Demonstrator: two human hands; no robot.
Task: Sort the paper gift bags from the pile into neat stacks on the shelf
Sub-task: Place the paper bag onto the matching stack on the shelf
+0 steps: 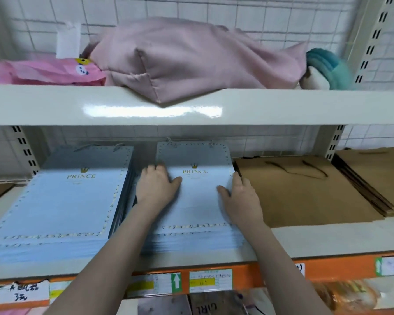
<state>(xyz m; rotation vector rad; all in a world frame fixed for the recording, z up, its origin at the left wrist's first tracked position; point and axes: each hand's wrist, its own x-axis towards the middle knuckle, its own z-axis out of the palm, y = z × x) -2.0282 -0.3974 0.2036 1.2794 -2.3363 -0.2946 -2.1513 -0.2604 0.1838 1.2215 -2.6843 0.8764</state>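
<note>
- Landmark: middle blue stack (198,201) of flat paper gift bags, gold "PRINCE" print and crown on top, lying on the shelf (328,239) board.
- Left hand (156,186) lies palm-down on the left edge of that stack, thumb spread onto the top bag, the other fingers over the far-left edge. Fingers flat and extended, pressing, not clenched around anything.
- Right hand (240,198) is on the stack's right edge, thumb on the top face, fingers running along the right side. Whether they curl under the edge: cannot tell.
- The lower bags in the stack stick out slightly toward the camera past the top one.
- Left of the stack, just beside it: a second blue stack (62,201), same print, sitting at a slight angle, narrow gap between them.
- Right of the stack, touching or nearly so: a brown kraft bag stack (305,192) with dark cord handles; further right, another brown stack (378,176).
- Above the stack, on the upper board: a pink fabric bag (191,57) overhanging the lip, pink printed packets (43,70) to its left, a teal-haired plush (325,71) to its right.
- Below the stack: an orange rail (341,269) with paper labels.
</note>
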